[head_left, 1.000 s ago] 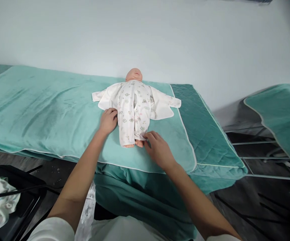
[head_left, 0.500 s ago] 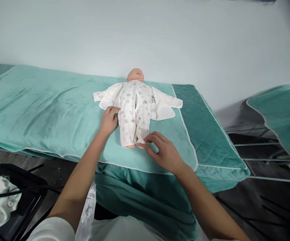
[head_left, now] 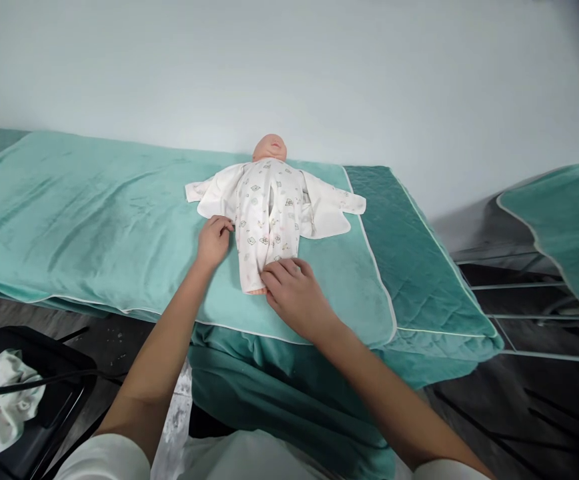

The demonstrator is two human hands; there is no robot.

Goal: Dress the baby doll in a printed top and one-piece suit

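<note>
A baby doll (head_left: pixel 270 147) lies face up, its head toward the wall. It wears white printed baby trousers (head_left: pixel 253 250) and a white baby jacket (head_left: pixel 327 207) whose sleeves spread out to both sides. My left hand (head_left: pixel 214 240) rests on the bed beside the trousers, just below a jacket flap; its fingers are curled together, and whether they pinch any cloth is hidden. Over the lower end of the right-hand trouser leg lies my right hand (head_left: pixel 292 290), fingers bent onto the cloth near the inner seam. It covers that leg's cuff. Toes show at the other cuff.
A green blanket (head_left: pixel 94 200) with white piping covers the bed, over a quilted darker green cover (head_left: pixel 419 267). Behind stands a white wall (head_left: pixel 289 73). At lower left a black chair (head_left: pixel 64 413) holds a crumpled printed cloth (head_left: pixel 4 400). Another green-covered surface (head_left: pixel 564 220) is at right.
My right hand has shifted left and over the trouser leg, now covering its cuff. My left hand has drawn back slightly from the trousers, its fingers more curled.
</note>
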